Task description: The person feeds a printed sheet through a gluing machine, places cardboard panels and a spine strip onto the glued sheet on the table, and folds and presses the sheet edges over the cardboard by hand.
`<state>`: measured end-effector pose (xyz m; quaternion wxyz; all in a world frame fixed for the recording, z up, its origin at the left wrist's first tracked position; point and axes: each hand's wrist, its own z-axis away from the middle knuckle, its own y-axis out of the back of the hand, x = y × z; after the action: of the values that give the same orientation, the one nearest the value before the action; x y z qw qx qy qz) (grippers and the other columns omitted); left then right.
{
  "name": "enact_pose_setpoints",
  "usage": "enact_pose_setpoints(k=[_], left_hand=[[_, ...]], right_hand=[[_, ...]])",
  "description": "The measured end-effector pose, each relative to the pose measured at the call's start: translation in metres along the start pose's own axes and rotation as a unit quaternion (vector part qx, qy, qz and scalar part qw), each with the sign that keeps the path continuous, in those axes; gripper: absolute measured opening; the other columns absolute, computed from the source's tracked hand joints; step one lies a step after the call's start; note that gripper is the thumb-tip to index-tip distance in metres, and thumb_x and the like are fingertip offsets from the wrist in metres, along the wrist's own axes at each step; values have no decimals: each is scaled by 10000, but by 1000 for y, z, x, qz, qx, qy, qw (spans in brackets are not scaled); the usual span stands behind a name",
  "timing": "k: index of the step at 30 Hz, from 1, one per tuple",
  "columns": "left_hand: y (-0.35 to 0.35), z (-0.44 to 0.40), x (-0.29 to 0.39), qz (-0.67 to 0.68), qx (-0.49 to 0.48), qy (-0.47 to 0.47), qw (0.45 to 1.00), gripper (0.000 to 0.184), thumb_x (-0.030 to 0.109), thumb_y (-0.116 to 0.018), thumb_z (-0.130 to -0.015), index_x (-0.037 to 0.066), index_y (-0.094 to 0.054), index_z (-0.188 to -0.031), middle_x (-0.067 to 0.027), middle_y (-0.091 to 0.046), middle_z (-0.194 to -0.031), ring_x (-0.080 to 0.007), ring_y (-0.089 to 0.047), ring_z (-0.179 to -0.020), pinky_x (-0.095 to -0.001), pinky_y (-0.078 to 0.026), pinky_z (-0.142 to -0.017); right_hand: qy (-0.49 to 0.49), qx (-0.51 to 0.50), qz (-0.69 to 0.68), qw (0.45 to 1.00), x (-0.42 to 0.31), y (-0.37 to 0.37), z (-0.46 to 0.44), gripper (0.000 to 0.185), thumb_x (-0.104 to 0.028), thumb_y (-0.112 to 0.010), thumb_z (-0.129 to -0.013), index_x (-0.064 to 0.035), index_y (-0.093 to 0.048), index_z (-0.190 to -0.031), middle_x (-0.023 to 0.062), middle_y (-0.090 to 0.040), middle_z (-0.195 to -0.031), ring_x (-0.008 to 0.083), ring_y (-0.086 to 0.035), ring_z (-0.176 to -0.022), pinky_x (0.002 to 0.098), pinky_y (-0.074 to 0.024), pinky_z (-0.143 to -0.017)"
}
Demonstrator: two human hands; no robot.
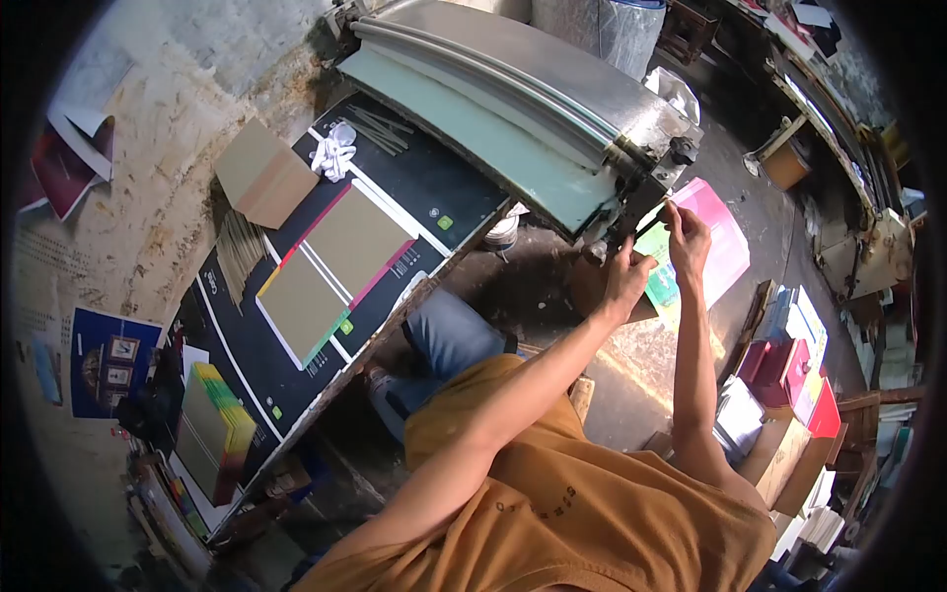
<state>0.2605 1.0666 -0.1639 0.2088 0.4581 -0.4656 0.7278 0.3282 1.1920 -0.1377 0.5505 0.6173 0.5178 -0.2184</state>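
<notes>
My left hand (626, 283) is closed at the near right end of a metal machine (523, 84) with a long bar and a pale green bed. Just to its right, my right hand (690, 240) is raised with its fingers pinched together. A small dark piece shows between the two hands, and I cannot make out what it is or whether it belongs to the machine. Behind and below my hands lie pink sheets (728, 235) and a green printed sheet (659, 281).
At left, a dark table (370, 340) bears a cover sheet with grey boards (355, 242), a stack of boards (264, 176), a crumpled white cloth (333, 151) and a stack of covers (212, 429). Boxes and books, including a dark red box (784, 370), stand at right.
</notes>
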Motion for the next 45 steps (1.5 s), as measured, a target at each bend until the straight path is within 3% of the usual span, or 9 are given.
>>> enact_pose_setpoints(k=[11, 17, 18, 27, 31, 33, 36, 40, 45], left_hand=[[0, 4, 4, -28, 27, -1, 999, 220, 99, -599, -869, 60, -637, -1082, 62, -466, -746, -36, -432, -696, -231, -360, -607], [0, 3, -8, -11, 44, -50, 998, 150, 68, -545, -963, 54, -596, -1103, 89, -379, -763, -26, -374, -696, -215, -320, -587], [8, -1, -10, -27, -8, -22, 999, 565, 108, -553, -970, -3, -381, -1495, 74, -377, -762, -42, -396, -692, -195, -350, -622], [21, -2, -14, -118, -36, -13, 992, 692, 58, -538, -877, -39, -316, -1525, 28, -397, -687, -53, -419, -649, -226, -406, -600], [27, 10, -26, -172, -6, -55, 983, 662, 109, -622, -868, -47, -397, -1471, -27, -562, -689, -119, -551, -634, -280, -480, -627], [37, 28, -32, -260, -12, -78, 962, 616, 130, -662, -888, -16, -452, -1449, -11, -621, -737, -93, -580, -673, -278, -494, -655], [71, 87, 17, -362, -177, -37, 915, 587, 220, -741, -879, -15, -533, -1376, -100, -698, -832, -159, -660, -758, -328, -537, -713], [141, 155, 83, -344, -265, 34, 900, 511, 249, -703, -942, 3, -555, -1365, -105, -716, -978, -160, -680, -899, -315, -547, -799], [242, 214, 146, -337, 18, -42, 940, 456, 250, -701, -950, -1, -590, -1314, -115, -718, -1088, -180, -681, -960, -373, -538, -853]], right_hand=[[138, 37, 79, 987, -31, 2, 32, 166, -158, -697, -942, -5, -728, -999, 99, -743, -810, 154, -654, -652, 309, -501, -614], [212, 12, 94, 973, -29, 1, 69, 273, -47, -784, -812, 8, -709, -1069, 161, -726, -981, 286, -711, -881, 369, -551, -799], [207, 14, 97, 973, -31, 1, 70, 274, -47, -785, -811, 9, -709, -1069, 162, -726, -983, 289, -711, -883, 368, -551, -800], [170, -8, 97, 981, -42, 4, 77, 301, -73, -776, -842, -17, -725, -1133, 139, -740, -995, 229, -714, -885, 348, -545, -789], [145, -10, 86, 986, -43, 8, 92, 327, -98, -767, -870, -40, -720, -1188, 118, -753, -1000, 175, -712, -897, 309, -535, -780], [117, 45, 48, 991, -38, 6, 104, 186, -156, -739, -913, -10, -738, -1028, 69, -719, -824, 115, -624, -747, 285, -484, -693], [15, 84, 49, 995, -21, 15, 135, 297, -236, -693, -960, 15, -691, -802, 13, -602, -652, 85, -459, -632, 284, -408, -612], [-40, -23, 92, 995, -15, 11, 195, 299, -236, -663, -979, 11, -714, -817, 54, -664, -668, 98, -571, -645, 288, -444, -609], [8, -196, 45, 980, -52, -34, 240, 178, -142, -701, -943, 10, -729, -855, 112, -699, -727, 146, -631, -688, 328, -491, -640]])
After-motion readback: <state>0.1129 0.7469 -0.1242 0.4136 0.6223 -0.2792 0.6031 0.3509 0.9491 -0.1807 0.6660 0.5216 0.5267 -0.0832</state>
